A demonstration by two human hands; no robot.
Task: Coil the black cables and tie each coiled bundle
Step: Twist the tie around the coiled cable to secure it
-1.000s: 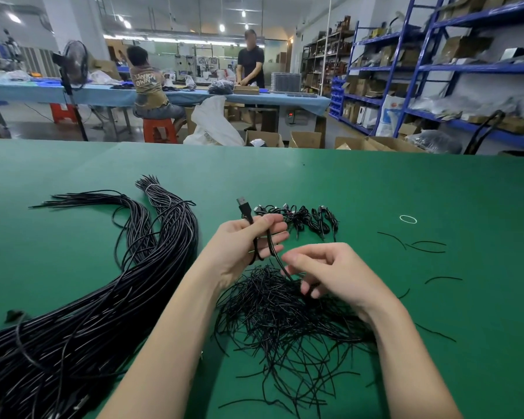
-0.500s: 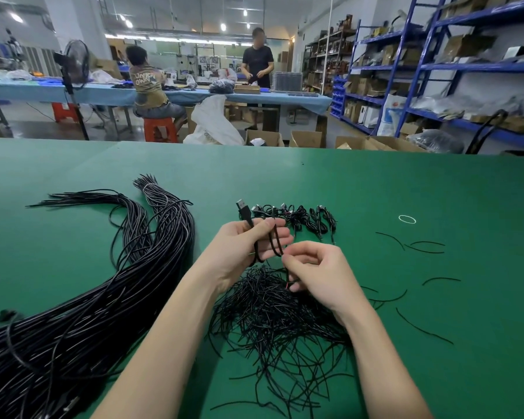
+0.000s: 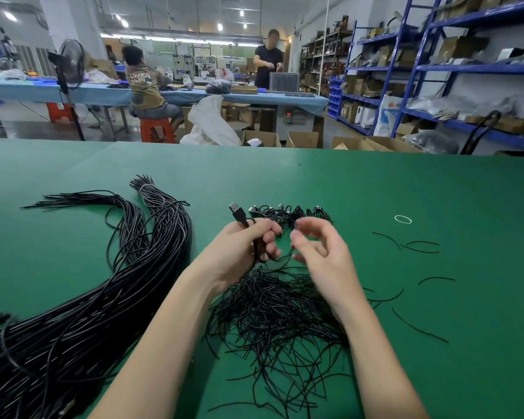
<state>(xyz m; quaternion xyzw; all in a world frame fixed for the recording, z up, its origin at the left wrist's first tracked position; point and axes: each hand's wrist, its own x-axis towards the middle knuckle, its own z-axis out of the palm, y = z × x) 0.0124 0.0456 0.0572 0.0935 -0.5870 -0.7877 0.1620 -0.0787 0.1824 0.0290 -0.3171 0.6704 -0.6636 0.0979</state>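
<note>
Gripping a coiled cable (image 3: 256,237) just above the heap of twist ties (image 3: 279,316) on the worktop (image 3: 436,192), the left hand (image 3: 239,252) clamps the light, springy loops mid-bundle. The right hand (image 3: 321,252), close beside, seems to pinch a thin, limp tie, though blur hides it; the coil likely springs apart unless held at its middle.

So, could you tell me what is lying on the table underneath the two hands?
Under the left hand and right hand lies a loose pile of thin black ties on the green table. The forearms cover parts of the pile, so anything beneath them cannot be seen.
</note>
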